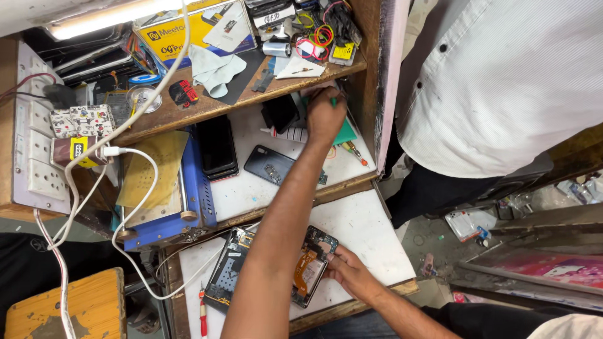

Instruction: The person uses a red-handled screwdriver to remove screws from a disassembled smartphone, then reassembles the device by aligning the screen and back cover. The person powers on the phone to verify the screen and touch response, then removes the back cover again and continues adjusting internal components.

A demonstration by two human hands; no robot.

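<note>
Closest to me, an opened smartphone (276, 267) is lying flat on the white worktop (370, 229), its back removed so the dark frame, green circuit board and an orange flex strip are showing. I am steadying it with my right hand (348, 271), fingertips pressing on its upper right corner and edge, fingers curled rather than wrapped around it. I am stretching my left arm across the phone toward the raised white shelf, where my left hand (323, 116) is closing narrowly around a thin green-tipped tool (333, 100) near the wooden upright; how firmly it is pinching I cannot tell. Just beside that hand a green pad (346, 133) is lying, with a small orange-handled screwdriver (355, 152) below it. A glossy black phone back cover (270, 164) is resting face down nearby, and a dark slab-shaped phone (217, 147) is leaning against a blue metal heating plate (198, 188). A red-handled screwdriver (203, 314) is lying at the worktop's near edge. A person in a white buttoned shirt (496, 81) is standing at the right.
</note>
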